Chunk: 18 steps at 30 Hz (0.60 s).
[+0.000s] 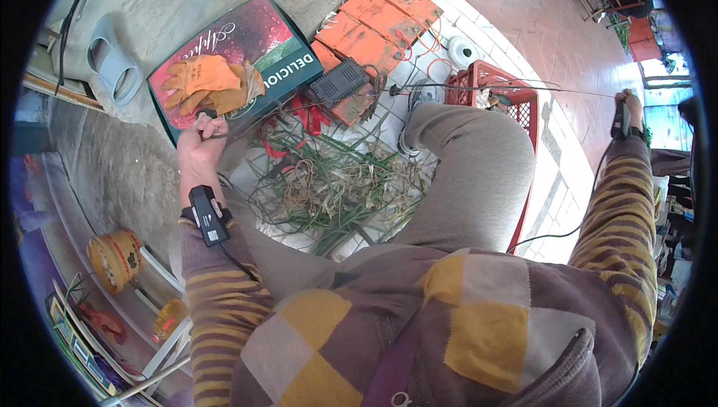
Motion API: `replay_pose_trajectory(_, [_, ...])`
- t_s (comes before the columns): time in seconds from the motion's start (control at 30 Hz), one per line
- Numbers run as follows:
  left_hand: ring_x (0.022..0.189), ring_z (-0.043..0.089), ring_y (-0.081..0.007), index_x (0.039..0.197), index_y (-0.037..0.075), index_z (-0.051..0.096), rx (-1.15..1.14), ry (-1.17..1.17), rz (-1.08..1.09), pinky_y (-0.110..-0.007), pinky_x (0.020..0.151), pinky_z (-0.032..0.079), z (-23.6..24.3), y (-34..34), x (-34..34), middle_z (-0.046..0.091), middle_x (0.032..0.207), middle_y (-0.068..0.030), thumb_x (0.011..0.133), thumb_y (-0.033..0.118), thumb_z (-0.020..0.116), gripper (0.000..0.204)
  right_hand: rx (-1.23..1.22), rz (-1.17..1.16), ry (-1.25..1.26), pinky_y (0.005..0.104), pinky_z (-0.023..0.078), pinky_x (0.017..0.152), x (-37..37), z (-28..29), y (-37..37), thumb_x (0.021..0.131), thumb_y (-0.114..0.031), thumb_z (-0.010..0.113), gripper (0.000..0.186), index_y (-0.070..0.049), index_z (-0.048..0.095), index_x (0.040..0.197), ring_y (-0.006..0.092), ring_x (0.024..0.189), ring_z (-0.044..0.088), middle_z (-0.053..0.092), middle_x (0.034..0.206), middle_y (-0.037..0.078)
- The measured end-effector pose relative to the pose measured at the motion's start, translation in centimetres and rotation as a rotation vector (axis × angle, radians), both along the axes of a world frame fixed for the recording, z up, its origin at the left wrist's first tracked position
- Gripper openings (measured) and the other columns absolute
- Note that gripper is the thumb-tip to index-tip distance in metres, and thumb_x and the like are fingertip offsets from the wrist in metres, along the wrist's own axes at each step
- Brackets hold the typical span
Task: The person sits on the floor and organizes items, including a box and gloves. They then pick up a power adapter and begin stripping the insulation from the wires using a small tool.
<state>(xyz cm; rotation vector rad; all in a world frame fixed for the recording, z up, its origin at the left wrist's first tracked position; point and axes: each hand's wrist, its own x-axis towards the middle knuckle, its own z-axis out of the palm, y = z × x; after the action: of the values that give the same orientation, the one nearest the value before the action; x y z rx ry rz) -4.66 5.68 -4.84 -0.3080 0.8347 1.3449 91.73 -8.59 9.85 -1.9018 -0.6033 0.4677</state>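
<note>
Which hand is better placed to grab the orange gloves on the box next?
Left, probably. The left hand is at the edge of the box, right beside the orange gloves, though it grips a small dark tool. The right hand is stretched far out, pulling a thin wire taut.

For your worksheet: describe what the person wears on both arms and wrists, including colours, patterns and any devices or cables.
Both arms wear knitted sleeves striped brown and mustard yellow. A small black box-shaped device is strapped to the left wrist, with a thin black cable running down the sleeve. The right wrist carries a similar black strapped device with its own cable. Left hand and right hand are bare.
</note>
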Motion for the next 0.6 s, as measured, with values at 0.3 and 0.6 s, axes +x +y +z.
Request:
replay_pose_trajectory(0.3, [0.044, 0.027, -0.0104, 0.074, 0.007, 0.038, -0.005, 0.06, -0.025, -0.027, 0.057, 0.036, -1.4, 0.0, -0.5, 0.034, 0.058, 0.0015, 0.087, -0.002, 0.035, 0.016, 0.434, -0.074, 0.24, 0.0267, 0.037, 0.053, 1.8, 10.2, -1.3, 0.095, -0.01, 0.034, 0.021, -0.004, 0.044, 0.078, 0.0134, 0.057, 0.04, 0.04, 0.066, 0.001])
replay_pose_trajectory(0.6, [0.087, 0.059, -0.0167, 0.101, 0.007, 0.053, 0.344, 0.508, -0.301, -0.038, 0.087, 0.046, -0.2, -1.5, 0.0, 0.061, 0.096, -0.0033, 0.091, 0.011, 0.05, 0.011, 0.664, 0.106, 0.37, 0.0252, 0.027, 0.05, -18.7, 16.8, 8.1, 0.095, -0.009, 0.043, 0.019, -0.007, 0.039, 0.076, 0.0124, 0.052, 0.025, 0.029, 0.061, -0.001])
